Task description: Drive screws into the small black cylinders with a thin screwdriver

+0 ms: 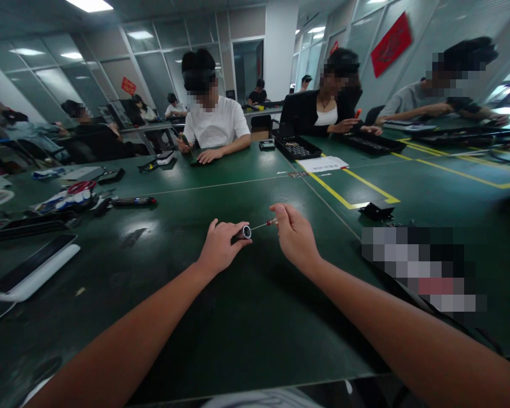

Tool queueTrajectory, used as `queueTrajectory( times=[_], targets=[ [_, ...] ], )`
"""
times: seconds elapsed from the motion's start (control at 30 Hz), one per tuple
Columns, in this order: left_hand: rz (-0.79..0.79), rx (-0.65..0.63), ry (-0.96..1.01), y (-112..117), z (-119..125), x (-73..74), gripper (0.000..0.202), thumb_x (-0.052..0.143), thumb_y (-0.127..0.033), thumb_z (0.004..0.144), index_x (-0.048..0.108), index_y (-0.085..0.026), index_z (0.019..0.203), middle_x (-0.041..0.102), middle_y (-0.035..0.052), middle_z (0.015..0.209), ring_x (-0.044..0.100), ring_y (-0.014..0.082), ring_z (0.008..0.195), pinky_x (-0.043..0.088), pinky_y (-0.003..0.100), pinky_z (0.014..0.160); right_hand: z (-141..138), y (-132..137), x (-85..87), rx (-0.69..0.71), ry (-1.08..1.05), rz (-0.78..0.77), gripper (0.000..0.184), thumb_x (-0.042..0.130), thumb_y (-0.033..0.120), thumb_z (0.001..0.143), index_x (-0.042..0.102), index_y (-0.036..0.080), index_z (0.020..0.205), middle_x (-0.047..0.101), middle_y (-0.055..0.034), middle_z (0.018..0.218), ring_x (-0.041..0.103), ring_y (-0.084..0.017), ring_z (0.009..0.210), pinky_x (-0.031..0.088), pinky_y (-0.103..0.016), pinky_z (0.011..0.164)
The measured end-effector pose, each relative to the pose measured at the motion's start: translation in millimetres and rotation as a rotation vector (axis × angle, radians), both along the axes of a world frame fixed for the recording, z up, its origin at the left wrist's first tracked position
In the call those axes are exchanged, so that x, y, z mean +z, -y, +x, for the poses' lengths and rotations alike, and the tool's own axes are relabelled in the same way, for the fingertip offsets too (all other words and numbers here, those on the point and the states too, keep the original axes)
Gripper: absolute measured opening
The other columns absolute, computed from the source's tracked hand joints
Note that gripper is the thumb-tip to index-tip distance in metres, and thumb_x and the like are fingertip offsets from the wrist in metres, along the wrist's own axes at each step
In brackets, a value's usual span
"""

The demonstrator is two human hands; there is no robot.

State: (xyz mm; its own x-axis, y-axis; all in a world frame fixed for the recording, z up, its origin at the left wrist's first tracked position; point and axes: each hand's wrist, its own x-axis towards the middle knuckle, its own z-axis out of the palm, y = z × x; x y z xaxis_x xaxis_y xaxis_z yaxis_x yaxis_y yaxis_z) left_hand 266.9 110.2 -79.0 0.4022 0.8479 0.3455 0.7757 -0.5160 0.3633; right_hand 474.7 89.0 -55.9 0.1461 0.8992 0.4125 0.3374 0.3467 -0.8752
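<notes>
Presently small cylinder (243, 233) gripped by left hand (219, 247), thin tool (263, 225) pinched by right hand (295, 235); slip off rim risked if cylinder rolled on tabletop (238, 340).

Green table (221, 317), yellow lines (344, 199), silver tube (243, 233).

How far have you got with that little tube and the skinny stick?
Done: the left hand grips the small tube, open end facing the right hand. In hand: the right hand pinches a thin tool, pointing at that opening. Left: its tip looks not yet inside.
</notes>
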Motion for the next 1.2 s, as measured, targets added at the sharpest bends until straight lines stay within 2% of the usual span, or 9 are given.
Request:
queueTrajectory(
  times=[0.13,0.3,0.47,0.57,0.7,0.9,1.0,1.1,1.2],
  targets=[
    [0.0,0.03,0.007,0,1,2.6,0.04,0.065,-0.042,0.094,0.062,-0.029,0.131,0.071,0.0039,0.11,0.061,0.0263,0.108,0.023,0.062,0.119,0,-6,-6.3,-0.001,-0.087,-0.039,0.027,0.046,0.04,0.097,0.058,0.025,0.116,0.067,-0.0024,0.087,0.063,-0.021,0.079,0.046,-0.036,0.074],
    [0.011,0.024,-0.007,3,2,4.8,0.041,0.065,-0.042,0.094,0.061,-0.03,0.133,0.071,0.004,0.11,0.061,0.0263,0.109,0.022,0.063,0.12,-1,-10,-14.0,0.033,-0.205,-0.009,0.02,0.05,0.043,0.096,0.053,0.025,0.104,0.065,-0.0016,0.088,0.061,-0.019,0.079,0.048,-0.035,0.075],
    [0.015,-0.027,-0.015,5,5,1.4,0.043,0.066,-0.044,0.093,0.062,-0.03,0.133,0.071,0.0025,0.108,0.061,0.0254,0.109,0.02,0.061,0.121,-3,-4,-3.5,-0.046,-0.106,-0.007,0.038,0.038,0.054,0.1,0.057,0.025,0.085,0.064,-0.0027,0.08,0.061,-0.019,0.075,0.045,-0.035,0.072],
    [0.004,-0.012,-0.004,5,4,1.5,0.042,0.065,-0.044,0.093,0.062,-0.03,0.133,0.071,0.0028,0.107,0.061,0.0255,0.108,0.021,0.062,0.121,-1,-4,-1.9,-0.061,-0.054,0.003,0.03,0.041,0.046,0.1,0.06,0.025,0.092,0.065,-0.0026,0.081,0.061,-0.02,0.076,0.045,-0.036,0.073],
    [0.008,0.045,0.021,3,2,4.0,0.043,0.064,-0.044,0.094,0.06,-0.028,0.134,0.07,0.0038,0.107,0.061,0.0259,0.106,0.024,0.062,0.119,-1,-8,-8.8,-0.058,-0.165,-0.031,0.02,0.045,0.04,0.097,0.055,0.025,0.106,0.066,-0.0015,0.085,0.061,-0.019,0.075,0.046,-0.035,0.073],
    [-0.008,0.027,0.014,2,0,1.5,0.043,0.065,-0.043,0.094,0.06,-0.029,0.135,0.07,0.0031,0.105,0.061,0.0259,0.106,0.022,0.063,0.12,0,-9,-6.1,-0.015,-0.103,-0.058,0.034,0.045,0.053,0.098,0.058,0.024,0.085,0.064,-0.0013,0.074,0.059,-0.019,0.07,0.043,-0.033,0.067],
    [-0.007,0.024,0.019,2,1,0.1,0.043,0.067,-0.042,0.093,0.061,-0.03,0.134,0.07,0.0022,0.104,0.061,0.025,0.105,0.022,0.062,0.12,1,-10,-3.8,-0.042,-0.025,-0.026,0.032,0.045,0.048,0.098,0.06,0.023,0.085,0.065,-0.002,0.075,0.06,-0.019,0.07,0.043,-0.034,0.068],
    [-0.001,0.038,0.027,2,1,1.8,0.043,0.067,-0.042,0.093,0.061,-0.029,0.133,0.07,0.0022,0.104,0.061,0.0245,0.104,0.024,0.06,0.119,1,-13,-7.3,-0.027,-0.129,-0.007,0.021,0.049,0.041,0.095,0.058,0.023,0.098,0.067,-0.0013,0.081,0.06,-0.018,0.07,0.046,-0.034,0.071],
    [0.051,0.051,0.051,1,0,5.9,0.042,0.065,-0.04,0.094,0.06,-0.029,0.134,0.07,0.0031,0.111,0.061,0.0242,0.108,0.026,0.058,0.119,-1,-18,-13.2,0.014,-0.283,-0.067,0.021,0.053,0.042,0.092,0.058,0.022,0.096,0.064,-0.0004,0.077,0.058,-0.017,0.069,0.048,-0.034,0.069]
  ],
)
